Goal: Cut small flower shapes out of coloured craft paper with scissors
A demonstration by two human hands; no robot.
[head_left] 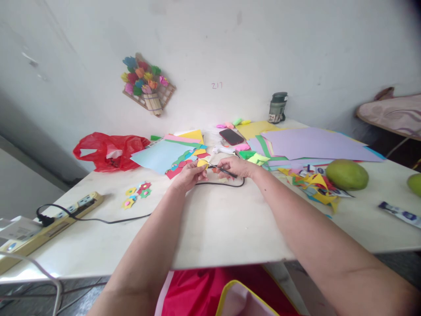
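Pinched in my left hand (190,175) is a small piece of yellow paper (202,163). My right hand (232,166) grips a pair of scissors with dark handles (230,173), its blades pointing left at the yellow paper. Whether the blades touch the paper is too small to tell. Just behind my hands lies a white glue gun (223,149), and a black cord (223,184) loops on the table below them. Red and green paper strips with cut edges (180,164) lie beside my left hand. Small paper flowers (140,193) rest farther left.
A red plastic bag (112,151) and a power strip (62,219) are on the left. Coloured paper sheets (315,142), paper scraps (317,186), a green mango (347,174) and a glue tube (401,214) lie right. A phone (232,136) and a bottle (277,107) are behind.
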